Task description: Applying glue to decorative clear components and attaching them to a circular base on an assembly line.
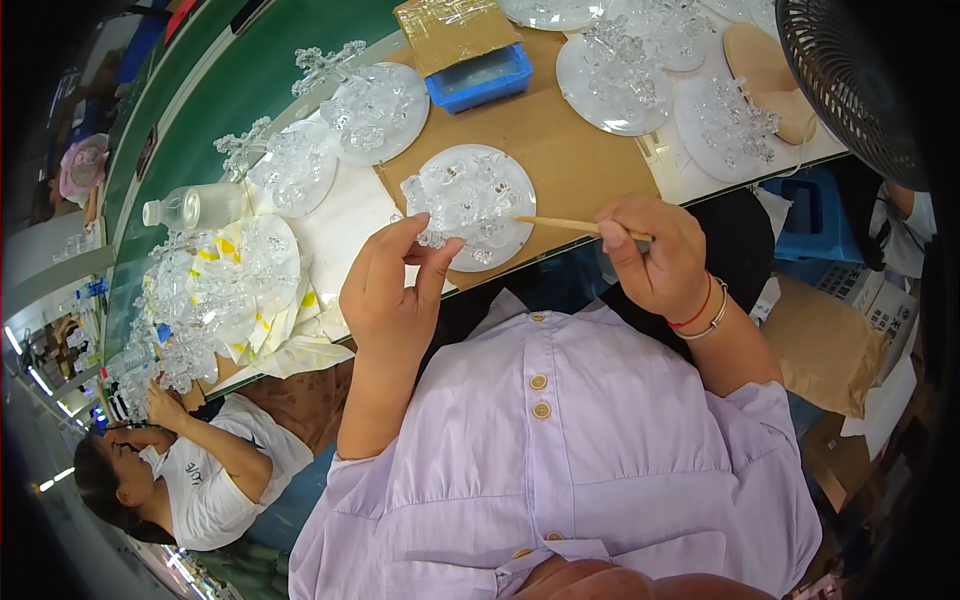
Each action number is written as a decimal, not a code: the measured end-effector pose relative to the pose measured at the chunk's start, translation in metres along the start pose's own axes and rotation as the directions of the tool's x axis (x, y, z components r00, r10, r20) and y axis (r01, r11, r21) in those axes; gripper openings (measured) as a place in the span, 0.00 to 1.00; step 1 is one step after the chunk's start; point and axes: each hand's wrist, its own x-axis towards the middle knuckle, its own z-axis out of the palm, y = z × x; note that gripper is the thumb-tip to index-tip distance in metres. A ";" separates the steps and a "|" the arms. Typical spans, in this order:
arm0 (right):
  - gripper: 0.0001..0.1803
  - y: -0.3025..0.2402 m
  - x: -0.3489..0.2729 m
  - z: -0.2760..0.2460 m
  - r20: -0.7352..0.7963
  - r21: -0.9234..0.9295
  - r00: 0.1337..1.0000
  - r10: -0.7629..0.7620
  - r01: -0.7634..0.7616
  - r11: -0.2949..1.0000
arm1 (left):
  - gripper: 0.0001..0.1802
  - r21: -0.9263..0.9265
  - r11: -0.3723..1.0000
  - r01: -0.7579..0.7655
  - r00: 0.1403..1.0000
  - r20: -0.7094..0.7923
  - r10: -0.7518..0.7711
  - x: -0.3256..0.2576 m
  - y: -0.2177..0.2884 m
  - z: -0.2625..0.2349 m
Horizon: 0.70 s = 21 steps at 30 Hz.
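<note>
Disc in hand: round clear plastic disc (pixel 470 205) piled with clear crystal-like pieces, centre of the frame, lying over the near edge of the brown cardboard sheet (pixel 560 140).
Left hand (pixel 390 290): fingers pinched shut on a clear piece at the disc's lower left rim.
Right hand (pixel 660 260): closed around a thin wooden stick (pixel 570 225), tip pointing left and touching the disc's right side.
Surface: long white table (pixel 345 215) with cardboard on top, green strip at upper left beyond it.
Other discs: at least six more with clear pieces, upper centre and upper right.
Singles: one blue plastic tray (pixel 480 80), one clear plastic bottle (pixel 195 208) lying at left, one black fan (pixel 850 80) at upper right.
Room: workshop, another seated person (pixel 190 470) at lower left.
</note>
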 end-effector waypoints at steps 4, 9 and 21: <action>0.04 -0.001 0.003 -0.003 -0.022 -0.054 0.999 0.024 -0.025 0.998 | 0.17 -0.008 1.000 -0.016 1.000 -0.016 0.016 0.000 0.000 0.000; 0.04 -0.002 0.001 -0.004 0.023 -0.060 0.999 0.024 -0.022 0.998 | 0.17 0.028 0.999 -0.015 1.000 -0.002 0.015 0.000 -0.001 0.000; 0.03 -0.003 0.003 -0.001 0.071 -0.013 0.997 0.014 -0.013 1.000 | 0.18 0.052 0.998 -0.035 0.999 -0.017 0.036 0.001 -0.003 0.001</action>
